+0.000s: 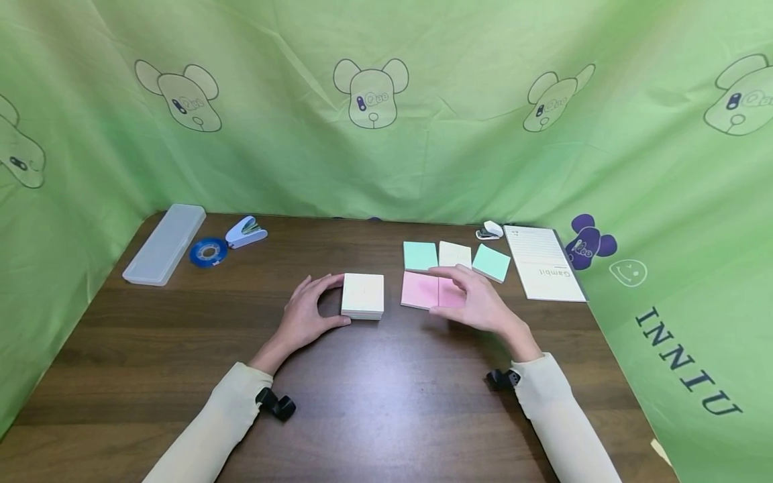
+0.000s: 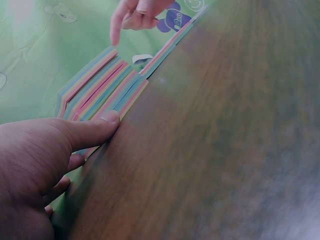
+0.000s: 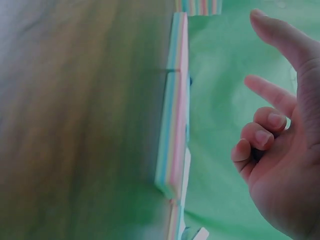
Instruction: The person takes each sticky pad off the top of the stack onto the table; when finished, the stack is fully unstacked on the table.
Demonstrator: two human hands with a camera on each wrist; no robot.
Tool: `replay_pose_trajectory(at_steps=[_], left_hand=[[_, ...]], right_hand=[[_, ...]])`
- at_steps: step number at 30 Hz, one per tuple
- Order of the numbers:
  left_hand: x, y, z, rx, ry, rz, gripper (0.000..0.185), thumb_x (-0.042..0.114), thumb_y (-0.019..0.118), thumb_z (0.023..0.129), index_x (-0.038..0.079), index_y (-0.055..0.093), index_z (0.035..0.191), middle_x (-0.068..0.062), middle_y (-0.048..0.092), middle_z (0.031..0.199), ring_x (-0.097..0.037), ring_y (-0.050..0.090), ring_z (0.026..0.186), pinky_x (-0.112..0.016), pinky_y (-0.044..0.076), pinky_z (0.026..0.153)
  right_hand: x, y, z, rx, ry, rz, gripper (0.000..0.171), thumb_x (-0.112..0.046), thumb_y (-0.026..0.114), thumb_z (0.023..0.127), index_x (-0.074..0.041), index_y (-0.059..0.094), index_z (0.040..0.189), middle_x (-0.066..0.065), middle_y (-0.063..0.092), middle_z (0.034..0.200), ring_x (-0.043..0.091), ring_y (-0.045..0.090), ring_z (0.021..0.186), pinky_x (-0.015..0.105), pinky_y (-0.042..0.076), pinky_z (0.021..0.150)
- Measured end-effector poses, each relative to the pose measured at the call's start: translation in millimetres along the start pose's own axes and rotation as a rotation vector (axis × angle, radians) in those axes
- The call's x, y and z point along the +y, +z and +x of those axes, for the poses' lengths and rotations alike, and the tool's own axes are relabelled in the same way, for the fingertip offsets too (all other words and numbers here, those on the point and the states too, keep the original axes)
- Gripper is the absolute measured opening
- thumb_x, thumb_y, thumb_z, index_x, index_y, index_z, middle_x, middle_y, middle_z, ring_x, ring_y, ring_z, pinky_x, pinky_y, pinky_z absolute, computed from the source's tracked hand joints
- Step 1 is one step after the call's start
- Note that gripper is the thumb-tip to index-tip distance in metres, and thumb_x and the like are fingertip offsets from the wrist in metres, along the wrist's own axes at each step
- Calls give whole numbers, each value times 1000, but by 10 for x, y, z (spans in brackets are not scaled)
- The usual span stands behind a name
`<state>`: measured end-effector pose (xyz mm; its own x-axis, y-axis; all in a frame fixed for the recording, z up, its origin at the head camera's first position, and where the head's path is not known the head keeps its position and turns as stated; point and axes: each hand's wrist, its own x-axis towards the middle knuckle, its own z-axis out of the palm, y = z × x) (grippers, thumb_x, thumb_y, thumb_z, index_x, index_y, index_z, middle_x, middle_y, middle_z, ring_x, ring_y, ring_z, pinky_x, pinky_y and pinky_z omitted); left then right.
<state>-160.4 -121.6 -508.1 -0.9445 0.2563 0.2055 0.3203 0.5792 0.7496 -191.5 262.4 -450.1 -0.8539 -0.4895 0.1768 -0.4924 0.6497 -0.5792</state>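
Note:
A tall stack of sticky note pads (image 1: 362, 292) with a cream top stands near the table's middle. My left hand (image 1: 304, 317) holds it at its left side, thumb at the near edge and forefinger at the far edge. Layered coloured edges of the stack (image 2: 102, 92) show in the left wrist view. My right hand (image 1: 483, 303) hovers over two pink-topped sticky note pads (image 1: 418, 290) lying side by side. In the right wrist view its thumb and forefinger are spread around nothing, the other fingers loosely bent. The right pink pad is partly hidden by that hand.
Behind the pink pads lie a teal pad (image 1: 420, 255), a cream pad (image 1: 455, 253) and a turned teal pad (image 1: 492, 262). A white stapler (image 1: 490, 231) and a notebook (image 1: 543, 261) are at right. At left are a clear case (image 1: 166, 245), blue tape (image 1: 208, 252) and a blue stapler (image 1: 245, 232).

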Motion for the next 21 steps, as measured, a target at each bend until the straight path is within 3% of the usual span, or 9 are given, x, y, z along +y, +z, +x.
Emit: replay_pose_trajectory(at_steps=[11,21], left_hand=[[14,1,1,-3,-9,-10,91,19,103,79,9,60,158,-11,71,149,-40,50,156,-51,17,140],[12,0,-5,4,-10,-2,90,18,103,78,9,61,157,-11,71,149,-40,50,155,-51,18,140]], right_hand=[[-280,12,152,23,-85,-4,73,-35,97,85,-12,69,149,11,74,139,34,69,128,56,59,104],[-545,115,266,-25,-73,36,72,-39,94,88,-18,67,151,9,72,144,35,69,133,54,61,107]])
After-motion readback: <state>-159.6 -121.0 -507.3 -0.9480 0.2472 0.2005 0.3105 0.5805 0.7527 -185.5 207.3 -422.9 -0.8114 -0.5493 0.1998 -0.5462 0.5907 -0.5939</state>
